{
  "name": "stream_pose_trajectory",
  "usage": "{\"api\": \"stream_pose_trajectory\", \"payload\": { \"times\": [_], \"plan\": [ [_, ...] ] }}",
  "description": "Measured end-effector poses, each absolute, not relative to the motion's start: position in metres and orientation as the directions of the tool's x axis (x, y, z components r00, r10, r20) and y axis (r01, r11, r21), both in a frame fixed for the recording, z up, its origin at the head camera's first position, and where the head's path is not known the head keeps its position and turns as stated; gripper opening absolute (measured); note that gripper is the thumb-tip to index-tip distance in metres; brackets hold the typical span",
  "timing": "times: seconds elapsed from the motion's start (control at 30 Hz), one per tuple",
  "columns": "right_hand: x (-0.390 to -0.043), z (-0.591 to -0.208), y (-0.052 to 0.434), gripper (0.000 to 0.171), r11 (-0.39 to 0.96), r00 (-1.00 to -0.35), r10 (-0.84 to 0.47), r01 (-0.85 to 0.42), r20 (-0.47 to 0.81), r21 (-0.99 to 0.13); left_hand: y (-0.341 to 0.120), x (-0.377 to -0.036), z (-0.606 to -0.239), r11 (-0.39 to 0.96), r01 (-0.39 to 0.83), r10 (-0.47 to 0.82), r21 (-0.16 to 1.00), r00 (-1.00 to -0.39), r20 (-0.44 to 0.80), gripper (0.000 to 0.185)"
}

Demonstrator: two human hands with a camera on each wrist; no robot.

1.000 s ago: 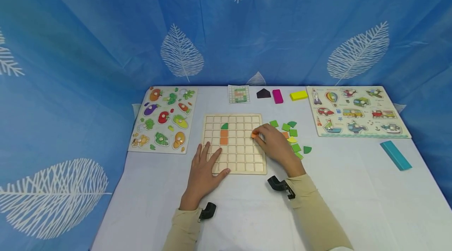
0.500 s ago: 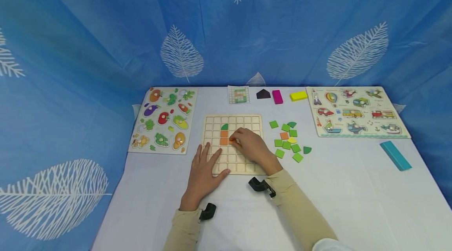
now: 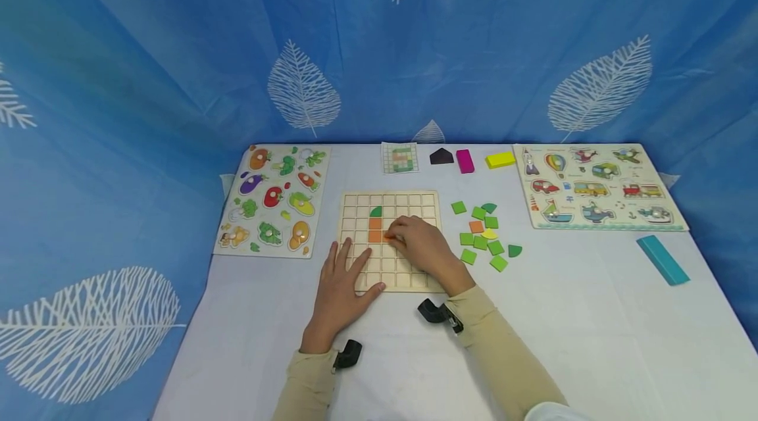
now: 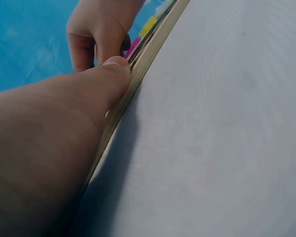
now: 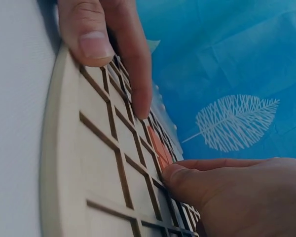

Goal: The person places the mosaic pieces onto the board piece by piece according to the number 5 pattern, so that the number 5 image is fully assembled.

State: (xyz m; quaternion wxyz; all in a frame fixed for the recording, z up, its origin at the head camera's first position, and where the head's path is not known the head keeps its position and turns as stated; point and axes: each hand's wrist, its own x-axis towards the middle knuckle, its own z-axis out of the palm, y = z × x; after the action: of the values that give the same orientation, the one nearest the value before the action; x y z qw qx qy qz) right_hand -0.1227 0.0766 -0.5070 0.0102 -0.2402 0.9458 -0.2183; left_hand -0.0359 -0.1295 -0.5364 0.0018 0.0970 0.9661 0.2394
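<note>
A wooden grid board (image 3: pixel 408 202) lies at the table's middle. One column holds a green quarter-round tile (image 3: pixel 376 212) with two orange squares (image 3: pixel 376 229) below it. My right hand (image 3: pixel 417 245) is over the board with its fingers curled, pinching an orange tile (image 3: pixel 387 235) at the cell just right of the lower orange square. The right wrist view shows that orange tile (image 5: pixel 160 147) low in the grid by my fingertip (image 5: pixel 175 174). My left hand (image 3: pixel 342 281) lies flat on the board's near left corner, thumb (image 4: pixel 113 74) against the edge.
Loose green tiles (image 3: pixel 484 241) with one orange (image 3: pixel 476 227) and one yellow lie right of the board. A vegetable puzzle (image 3: pixel 275 200) sits left, a vehicle puzzle (image 3: pixel 598 187) right. At the back are a pattern card (image 3: pixel 401 158) and dark, magenta and yellow blocks (image 3: pixel 501 160). A teal block (image 3: pixel 662 260) lies far right.
My right hand carried the orange tile left from the board's right edge to the cell beside the orange column, then settled there. The left hand stayed put.
</note>
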Motion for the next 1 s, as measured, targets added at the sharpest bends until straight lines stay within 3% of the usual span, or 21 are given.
{"api": "stream_pose_trajectory", "payload": {
  "times": [0.4,0.67,0.8,1.0],
  "plan": [
    [-0.117,-0.502,0.096,0.016,0.817,-0.905,-0.412,-0.419,0.108,-0.396,-0.129,-0.036,-0.535,0.861,0.192,0.190,0.471,-0.980,0.051,0.074],
    [-0.121,-0.497,0.167,0.018,0.857,-0.974,-0.208,-0.225,0.088,-0.463,-0.128,-0.036,-0.535,0.859,0.176,0.178,0.481,-0.983,0.041,0.075],
    [-0.120,-0.495,0.204,0.018,0.874,-0.995,-0.103,-0.098,0.015,-0.475,-0.128,-0.035,-0.536,0.861,0.169,0.176,0.479,-0.984,0.029,0.075],
    [-0.116,-0.499,0.221,0.021,0.888,-0.997,-0.063,-0.031,-0.055,-0.460,-0.127,-0.035,-0.536,0.862,0.166,0.176,0.479,-0.984,0.025,0.075]
  ]
}}
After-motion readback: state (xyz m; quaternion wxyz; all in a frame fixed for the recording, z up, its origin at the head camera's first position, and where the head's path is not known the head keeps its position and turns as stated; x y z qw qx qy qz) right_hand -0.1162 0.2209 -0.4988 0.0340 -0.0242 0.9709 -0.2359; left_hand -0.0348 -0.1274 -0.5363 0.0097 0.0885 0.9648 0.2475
